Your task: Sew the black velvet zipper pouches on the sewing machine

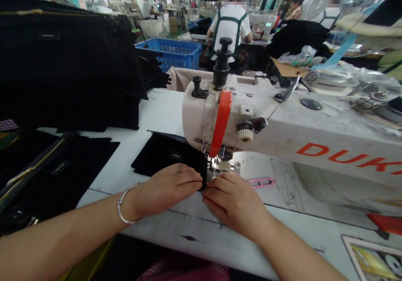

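A black fabric piece (157, 153) with a small dark label (179, 155) lies on the white sewing table, its right edge close to the presser foot (224, 168) of a sewing machine. My left hand (171, 184), with a ring and a silver bangle (119, 207), rests over the front of this piece, fingers pressed together at its right front corner. Meeting it there, my right hand (234, 199) pinches the same edge just in front of the presser foot. Both sets of fingertips nearly touch, and the fabric between them is mostly hidden.
The machine head (266, 105) with a red lever guard (221, 122) stands over the work. A pink bobbin-like holder (262, 183) lies right of the needle. Black fabric stacks (69, 71) and a zippered black piece (63, 168) fill the left. Beyond are a blue crate (172, 50) and a person (229, 29).
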{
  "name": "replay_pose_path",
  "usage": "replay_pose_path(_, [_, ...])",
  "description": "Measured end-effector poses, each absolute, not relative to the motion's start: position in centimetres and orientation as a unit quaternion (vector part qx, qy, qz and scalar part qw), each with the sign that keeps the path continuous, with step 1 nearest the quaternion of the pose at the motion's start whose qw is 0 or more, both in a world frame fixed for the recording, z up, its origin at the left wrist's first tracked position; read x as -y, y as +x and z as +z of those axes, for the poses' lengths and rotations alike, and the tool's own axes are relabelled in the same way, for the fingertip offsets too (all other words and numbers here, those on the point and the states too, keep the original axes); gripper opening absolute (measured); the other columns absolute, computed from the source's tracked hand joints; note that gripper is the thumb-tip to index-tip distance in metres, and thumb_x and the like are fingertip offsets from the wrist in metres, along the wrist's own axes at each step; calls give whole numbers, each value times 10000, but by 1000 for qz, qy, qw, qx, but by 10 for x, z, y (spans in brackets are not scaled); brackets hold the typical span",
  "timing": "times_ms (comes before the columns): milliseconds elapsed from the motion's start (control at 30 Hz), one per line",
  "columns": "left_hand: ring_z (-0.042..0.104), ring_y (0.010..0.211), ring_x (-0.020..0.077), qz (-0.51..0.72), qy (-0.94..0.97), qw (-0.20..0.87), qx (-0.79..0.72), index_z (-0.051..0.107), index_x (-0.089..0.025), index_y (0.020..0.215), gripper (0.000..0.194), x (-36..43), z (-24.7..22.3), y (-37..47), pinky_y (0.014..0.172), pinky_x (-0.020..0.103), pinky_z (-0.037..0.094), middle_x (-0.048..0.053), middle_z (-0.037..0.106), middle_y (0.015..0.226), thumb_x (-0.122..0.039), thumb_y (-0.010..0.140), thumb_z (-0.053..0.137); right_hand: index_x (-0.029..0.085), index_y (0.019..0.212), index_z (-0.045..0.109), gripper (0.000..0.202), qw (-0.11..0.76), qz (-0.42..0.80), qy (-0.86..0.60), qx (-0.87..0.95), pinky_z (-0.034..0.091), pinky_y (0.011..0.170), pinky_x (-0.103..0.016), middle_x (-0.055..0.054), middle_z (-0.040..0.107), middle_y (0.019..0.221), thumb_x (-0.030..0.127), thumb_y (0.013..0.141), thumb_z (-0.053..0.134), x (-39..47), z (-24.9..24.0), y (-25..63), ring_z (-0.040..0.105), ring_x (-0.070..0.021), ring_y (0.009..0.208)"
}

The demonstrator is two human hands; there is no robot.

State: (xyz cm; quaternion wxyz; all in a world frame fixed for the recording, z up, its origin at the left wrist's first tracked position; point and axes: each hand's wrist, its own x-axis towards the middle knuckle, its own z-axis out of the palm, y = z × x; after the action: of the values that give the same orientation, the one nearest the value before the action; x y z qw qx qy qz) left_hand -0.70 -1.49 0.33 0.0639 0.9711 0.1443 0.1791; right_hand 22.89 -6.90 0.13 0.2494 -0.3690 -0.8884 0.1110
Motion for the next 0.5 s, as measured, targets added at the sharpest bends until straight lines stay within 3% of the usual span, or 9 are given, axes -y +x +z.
replay_pose_path(267, [592,1117,186,152,974,90,-144,618,-162,1162,233,13,4,-6,1041,375,478,54,677,1166,-110,995,464,233,978,717,145,243,111,-374,888,479,763,-343,-30,642,845,214,952,576,69,3,233,567,-183,820])
replay_pose_path(400, [613,1089,176,170,972,96,-129,632,-157,1126,222,10,3,-5,1093,405,447,55,691,1132,-116,1001,453,227,999,700,150,238,124,-382,884,488,835,-375,-54,667,1038,204,954,558,71,3,233,584,-204,928])
replay_pose_path(500, [615,1099,175,167,973,100,-126,626,-164,1147,234,9,2,-6,1116,403,427,54,690,1142,-117,1003,447,202,1123,649,192,232,131,-381,885,493,896,-412,-73,663,1169,216,964,543,73,2,233,588,-226,1010])
